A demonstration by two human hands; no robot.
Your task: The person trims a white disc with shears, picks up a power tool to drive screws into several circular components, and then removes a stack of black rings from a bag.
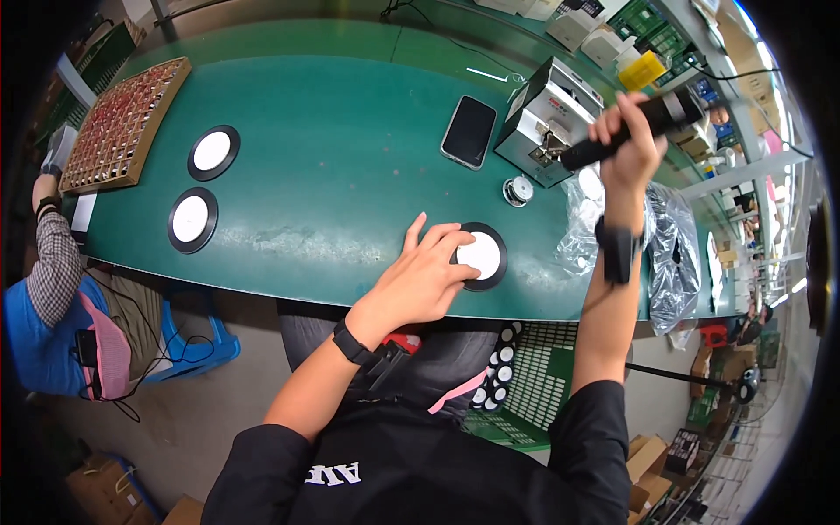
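Right now, the left hand (424,276) lies palm down with its fingers spread and touching a black-rimmed white disc (486,254), which rests flat near the front edge of the green desk (341,114); I cannot tell whether they pinch it. The right hand (632,144) is raised above the desk, wrapped around a black cylindrical tool (678,108), its narrow end near a silver metal box (532,131). That end is too small to read well, but it seems to point toward the box's fitting. Just beside the box lie a dark-screened phone (470,131) and a small round metal part (517,191). Two similar discs (212,151) sit well apart on the left, near a compartmented tray (164,121).
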